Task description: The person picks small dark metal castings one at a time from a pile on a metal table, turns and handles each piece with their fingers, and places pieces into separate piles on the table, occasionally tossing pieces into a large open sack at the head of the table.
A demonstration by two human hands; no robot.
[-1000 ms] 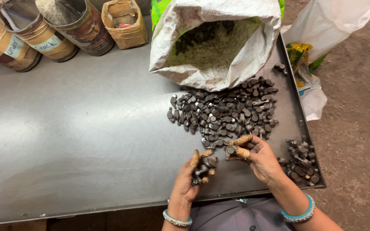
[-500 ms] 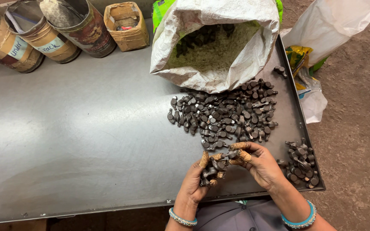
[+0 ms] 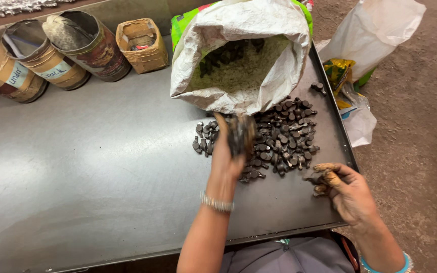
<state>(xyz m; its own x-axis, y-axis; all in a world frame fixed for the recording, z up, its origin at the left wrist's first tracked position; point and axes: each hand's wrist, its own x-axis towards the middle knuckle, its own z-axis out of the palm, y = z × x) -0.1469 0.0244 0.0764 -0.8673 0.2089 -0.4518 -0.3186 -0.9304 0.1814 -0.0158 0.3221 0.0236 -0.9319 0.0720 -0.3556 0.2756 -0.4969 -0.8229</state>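
Note:
A heap of small dark metal pieces (image 3: 285, 135) lies on the grey metal table (image 3: 102, 172), just in front of an open white sack (image 3: 238, 65) with more pieces inside. My left hand (image 3: 230, 151) is raised over the heap's left side, close to the sack's mouth, and grips a blurred handful of the dark pieces. My right hand (image 3: 349, 191) rests near the table's right front corner. Its dusty fingers curl around a few dark pieces (image 3: 313, 179).
Three worn round tins (image 3: 51, 60) and a small cardboard box (image 3: 142, 44) stand along the back left. A raised rim (image 3: 336, 119) runs down the table's right side. Beyond it, a white plastic bag (image 3: 375, 30) and a yellow packet (image 3: 341, 73) lie on the ground.
My left hand has lifted from the front edge with a handful and moved up toward the sack's mouth. My right hand has shifted right, over the small side pile.

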